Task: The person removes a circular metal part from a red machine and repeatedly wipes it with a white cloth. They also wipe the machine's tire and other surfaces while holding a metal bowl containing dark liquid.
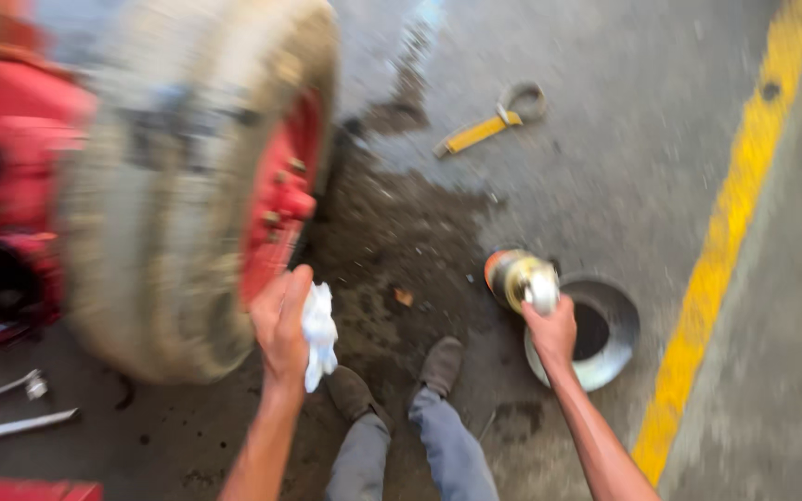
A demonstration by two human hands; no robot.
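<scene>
— White rag (pixel 319 334), soft and light, is bunched in the left hand (pixel 282 320) at 9 o'clock, beside the red wheel (pixel 276 199).
— Right hand (pixel 552 332)?
— Closed around a spray can (pixel 520 278) at 3 o'clock; likely slick metal, best gripped mid-body.

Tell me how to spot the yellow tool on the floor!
Find the big dusty tyre on the red wheel. Look right, past the dark stain on the concrete. The yellow-handled tool lies alone there, with a grey loop at one end.

- I see a soft white crumpled cloth (pixel 318 332) and a shiny round metal can (pixel 523 279).
- Dusty matt rubber tyre (pixel 169 186); glossy red metal rim (pixel 278 199); rough stained concrete floor (pixel 624 139).
</scene>
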